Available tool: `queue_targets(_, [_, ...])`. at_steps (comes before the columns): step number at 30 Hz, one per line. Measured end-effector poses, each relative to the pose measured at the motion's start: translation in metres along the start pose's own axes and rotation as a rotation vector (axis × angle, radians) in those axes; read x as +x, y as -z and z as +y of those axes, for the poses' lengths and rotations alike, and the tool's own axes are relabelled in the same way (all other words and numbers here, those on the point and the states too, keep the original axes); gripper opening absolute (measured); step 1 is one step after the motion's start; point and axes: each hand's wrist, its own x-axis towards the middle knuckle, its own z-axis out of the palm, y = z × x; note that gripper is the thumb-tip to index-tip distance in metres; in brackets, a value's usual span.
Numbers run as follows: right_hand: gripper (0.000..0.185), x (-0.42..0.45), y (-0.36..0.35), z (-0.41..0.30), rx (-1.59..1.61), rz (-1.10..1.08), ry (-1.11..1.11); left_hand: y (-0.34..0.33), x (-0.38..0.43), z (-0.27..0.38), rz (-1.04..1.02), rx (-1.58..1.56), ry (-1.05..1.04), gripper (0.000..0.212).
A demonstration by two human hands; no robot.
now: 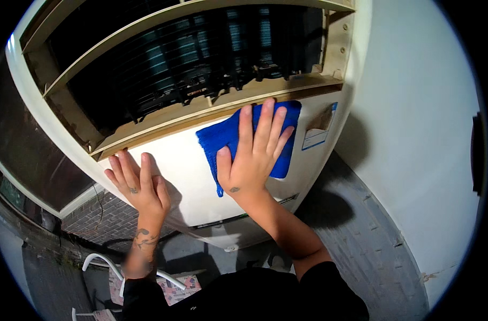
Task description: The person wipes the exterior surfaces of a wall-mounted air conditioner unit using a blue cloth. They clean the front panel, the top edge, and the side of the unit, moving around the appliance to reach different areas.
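Observation:
A white appliance cabinet (188,172) stands before me, with a beige slatted frame around its dark upper opening. My right hand (252,160) lies flat with spread fingers on a blue cloth (286,156), holding it against the white front panel just below the opening. The cloth's left corner and a dangling lower tip stick out beyond the hand. My left hand (141,186) rests on the panel's upper left part, fingertips near the frame's lower edge, with nothing in it.
A partly torn label (319,127) is on the panel's right side. A white wall (412,120) stands at the right, above grey paving (368,257). Behind on the left are a brick wall (103,216) and a dark window (35,148). A chair with a white tubular frame (171,280) stands lower left.

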Motion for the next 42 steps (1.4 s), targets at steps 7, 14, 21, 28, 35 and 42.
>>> queue_targets(7, [0.060,-0.013,-0.012,-0.040,0.022,-0.137,0.116,0.001,0.001,0.000,-0.016,-0.017,0.010,0.056])
queue_targets(14, [0.059,-0.018,-0.009,-0.020,0.151,-0.121,0.344,0.000,-0.004,-0.004,-0.016,-0.061,0.067,0.057])
queue_targets(21, [0.061,-0.012,0.012,0.043,0.134,-0.083,0.196,-0.001,-0.002,-0.002,0.019,-0.011,0.018,0.055])
queue_targets(28, [0.064,0.000,0.017,0.050,0.141,0.110,0.029,-0.003,-0.004,-0.001,0.024,-0.068,0.056,0.061])
queue_targets(35, [0.066,-0.003,0.012,0.033,0.131,0.057,0.069,-0.001,-0.002,-0.001,0.013,-0.007,0.020,0.055])
queue_targets(42, [0.063,-0.029,-0.005,-0.006,0.122,-0.055,0.218,0.001,-0.001,0.000,0.004,-0.013,0.018,0.054])
